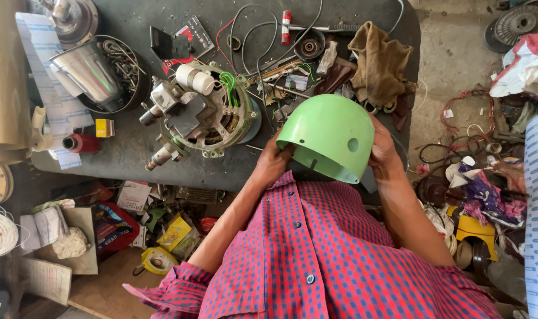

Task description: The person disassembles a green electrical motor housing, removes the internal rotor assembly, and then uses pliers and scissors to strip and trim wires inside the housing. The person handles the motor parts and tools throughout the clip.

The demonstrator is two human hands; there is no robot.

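Two hands hold one green dome-shaped cover (331, 137) above the near edge of the dark worktable (133, 147). I see the left hand (273, 160) closed on the cover's left rim, and the right hand (382, 150) pressed against its right side, fingers wrapped around it. The cover has a small round hole on its side and a slot at its lower rim. It sits close to my chest, over the red-and-blue checked shirt (328, 254).

Just left of the cover, the motor assembly (198, 112) lies on the table, with a white cylinder part and green wires on top. It is near the left hand but not touching it. Behind the cover is a brown rag (378, 62), and black cables (257, 35) curl across the far part of the table. A steel jar (91, 71) leans in a dark bowl of small metal parts at the far left, and a red spool (80, 143) lies beside a small yellow box (104, 127).

Under the table edge I notice packages on the floor: a yellow carton (175, 231), a red bag (112, 227) and white paper boxes (133, 195). On the left lie long white printed paper strips (50, 88). At the right, tangled wires (476, 124) and a purple wrapper (488, 198) cover the ground.
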